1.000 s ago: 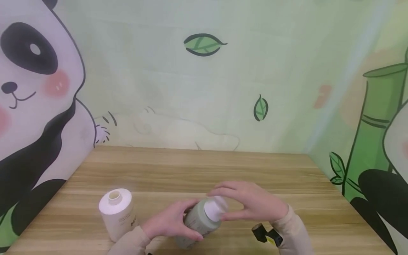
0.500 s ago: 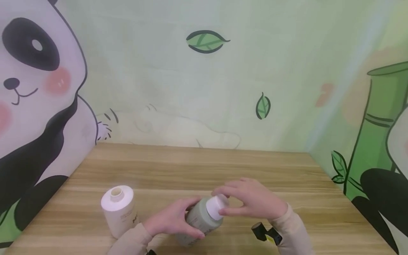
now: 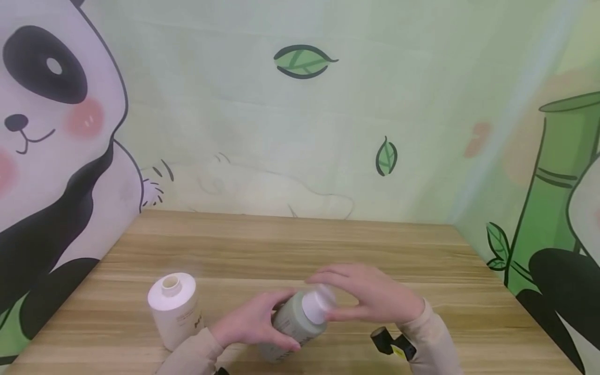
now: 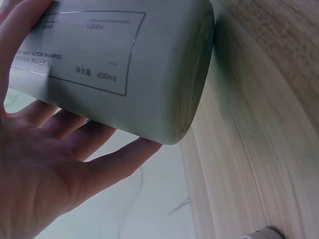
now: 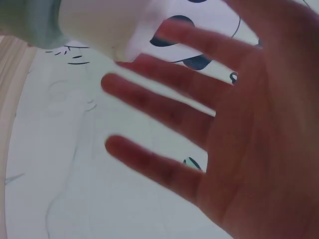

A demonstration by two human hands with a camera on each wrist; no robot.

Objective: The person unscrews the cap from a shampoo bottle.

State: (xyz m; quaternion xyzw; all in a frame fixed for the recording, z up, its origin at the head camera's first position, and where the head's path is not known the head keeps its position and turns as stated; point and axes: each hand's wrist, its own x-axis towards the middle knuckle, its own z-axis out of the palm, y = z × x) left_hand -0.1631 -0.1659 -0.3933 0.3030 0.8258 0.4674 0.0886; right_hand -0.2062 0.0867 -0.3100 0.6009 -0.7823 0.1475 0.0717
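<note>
A grey-green shampoo bottle (image 3: 295,325) with a white cap (image 3: 316,303) leans to the right over the table. My left hand (image 3: 255,323) grips its body, thumb in front and fingers behind. The left wrist view shows the printed label and the base of the shampoo bottle (image 4: 164,74) close to the wood. My right hand (image 3: 370,294) is at the cap, thumb near its lower side and fingers reaching over its top. In the right wrist view, the fingers (image 5: 164,109) are spread and fairly straight, the upper ones right at the rim of the blurred cap (image 5: 99,25).
An upright white bottle (image 3: 174,312) with an uncapped neck stands left of my left forearm. The wooden table (image 3: 290,245) runs back to a wall covering (image 3: 225,104) printed with pandas, leaves and bamboo. A black wrist device (image 3: 392,344) sits at my right sleeve.
Half a second ago my right fingers were curled closer round the cap; now they have lifted and spread, and the cap looks blurred. The left hand keeps its grip.
</note>
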